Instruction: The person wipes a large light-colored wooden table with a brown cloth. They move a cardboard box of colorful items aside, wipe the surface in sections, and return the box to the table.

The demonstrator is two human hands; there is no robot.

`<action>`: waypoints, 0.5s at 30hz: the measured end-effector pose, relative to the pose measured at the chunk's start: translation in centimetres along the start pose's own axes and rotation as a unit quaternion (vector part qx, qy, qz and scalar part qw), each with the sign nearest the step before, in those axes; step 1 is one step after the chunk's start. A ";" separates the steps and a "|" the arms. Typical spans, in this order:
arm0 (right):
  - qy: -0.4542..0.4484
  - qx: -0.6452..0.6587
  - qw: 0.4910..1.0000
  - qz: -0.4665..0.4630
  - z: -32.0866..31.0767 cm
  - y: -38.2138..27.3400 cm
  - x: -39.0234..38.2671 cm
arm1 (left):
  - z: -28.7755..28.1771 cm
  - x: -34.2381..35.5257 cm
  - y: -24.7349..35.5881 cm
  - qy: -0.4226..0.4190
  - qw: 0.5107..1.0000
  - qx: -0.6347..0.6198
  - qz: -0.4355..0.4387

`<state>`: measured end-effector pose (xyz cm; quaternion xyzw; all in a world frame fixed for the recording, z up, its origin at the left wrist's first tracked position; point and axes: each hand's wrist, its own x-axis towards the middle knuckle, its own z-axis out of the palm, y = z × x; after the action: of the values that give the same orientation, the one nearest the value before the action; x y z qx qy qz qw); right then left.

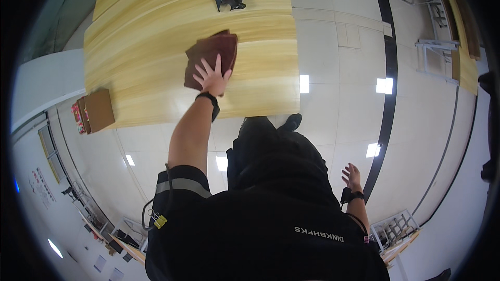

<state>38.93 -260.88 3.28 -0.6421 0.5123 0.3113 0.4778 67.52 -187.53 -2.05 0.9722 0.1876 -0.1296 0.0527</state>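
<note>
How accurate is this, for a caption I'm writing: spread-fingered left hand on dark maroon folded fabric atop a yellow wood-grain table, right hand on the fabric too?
One error: the head view shows the right hand away from the fabric, out to the right of the table. Only the left hand rests on the fabric.

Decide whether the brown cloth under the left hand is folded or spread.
It looks loosely folded: the brown cloth shows overlapping layers with offset corners beneath the left hand.
</note>
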 end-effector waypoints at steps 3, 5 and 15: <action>0.024 0.001 0.999 0.036 1.5 2.1 -2.7 | -2.3 7.4 0.6 -0.054 0.998 -0.031 -0.029; -0.010 0.007 0.999 0.048 2.4 3.0 -4.6 | -3.9 10.7 1.3 -0.060 0.996 -0.045 -0.049; -0.046 -0.032 0.998 0.025 1.4 3.1 -5.4 | -1.3 3.9 2.6 -0.002 1.000 -0.011 0.001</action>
<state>34.61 -257.68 6.69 -0.6288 0.4956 0.3686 0.4724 72.28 -188.37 -1.74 0.9715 0.1877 -0.1299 0.0636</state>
